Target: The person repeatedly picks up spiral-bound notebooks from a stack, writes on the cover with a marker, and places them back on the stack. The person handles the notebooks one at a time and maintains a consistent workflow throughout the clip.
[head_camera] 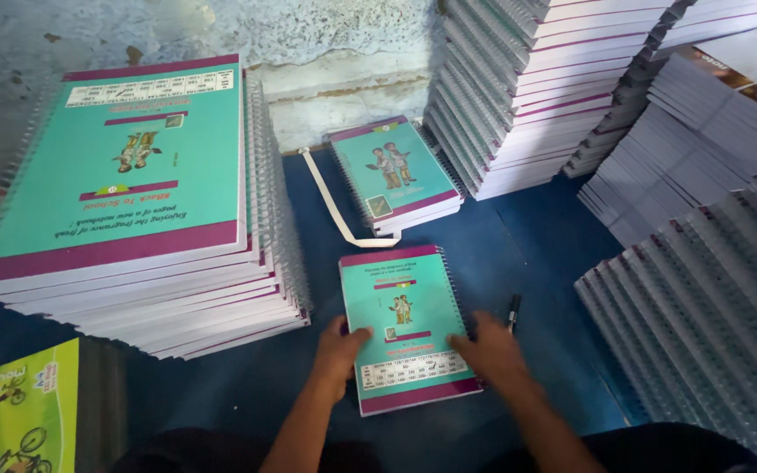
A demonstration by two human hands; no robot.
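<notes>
Two bare hands, the left hand [338, 353] and the right hand [492, 355], on one spiral notebook [406, 326] with a teal cover. One black marker [512, 311] just beside that notebook. One white strip [333, 201] on the blue floor [519, 254]. One small pile of teal notebooks [399, 175]. One tall stack [142, 210] at left. One green cover [17, 412] in the corner. Further stacks behind and at right, too crowded to count exactly.

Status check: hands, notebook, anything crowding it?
Left hand and right hand flat on the teal spiral notebook, one at each lower side. Notebook lies flat on blue floor. Black pen beside right hand.
</notes>
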